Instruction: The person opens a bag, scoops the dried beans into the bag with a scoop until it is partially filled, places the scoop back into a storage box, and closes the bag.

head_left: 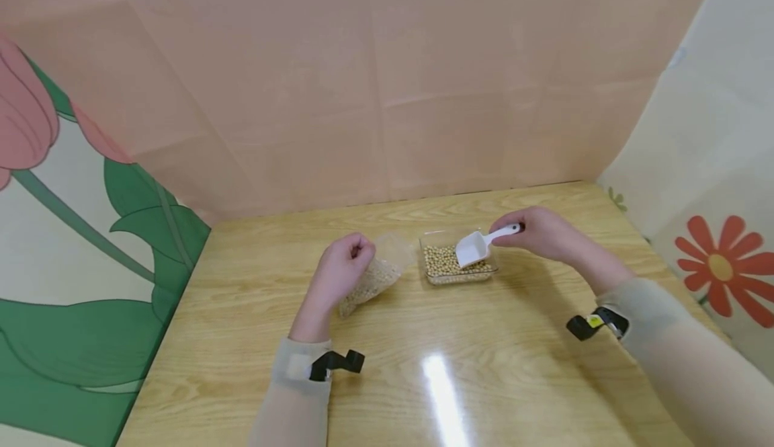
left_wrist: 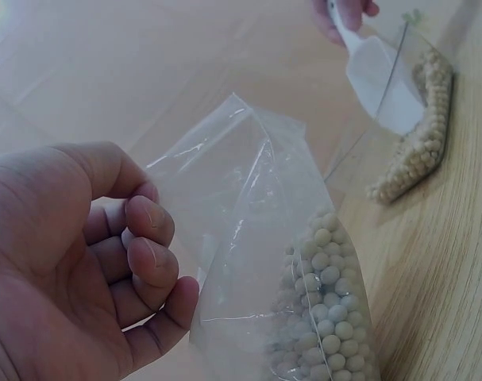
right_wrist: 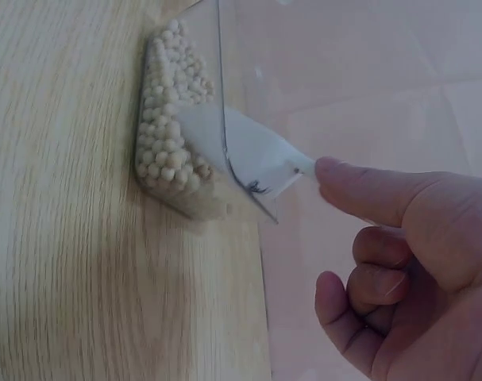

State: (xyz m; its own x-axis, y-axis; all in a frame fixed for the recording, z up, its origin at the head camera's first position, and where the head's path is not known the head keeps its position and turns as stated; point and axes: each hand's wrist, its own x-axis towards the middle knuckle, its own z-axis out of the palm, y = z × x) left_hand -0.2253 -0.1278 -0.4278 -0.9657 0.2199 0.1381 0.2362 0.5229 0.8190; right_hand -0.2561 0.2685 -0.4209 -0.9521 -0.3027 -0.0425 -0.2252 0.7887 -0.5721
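Note:
My right hand (head_left: 540, 233) grips the handle of a white scoop (head_left: 474, 249), thumb laid along it in the right wrist view. The scoop tilts down into a clear rectangular container (head_left: 431, 279), its tip among pale round beans (head_left: 441, 261). To the left, my left hand (head_left: 343, 267) pinches the upper edge of a clear plastic bag (left_wrist: 225, 182) between thumb and curled fingers. Similar beans (left_wrist: 328, 309) fill the lower part of the bag, which leans beside the hand with its top spread out toward the container.
Both bag and container are on a wood-grain table (head_left: 387, 380). A pink sheet (head_left: 375, 84) rises behind the table's far edge. Patterned panels stand at the sides, tulips on the left and a red flower (head_left: 719, 267) on the right.

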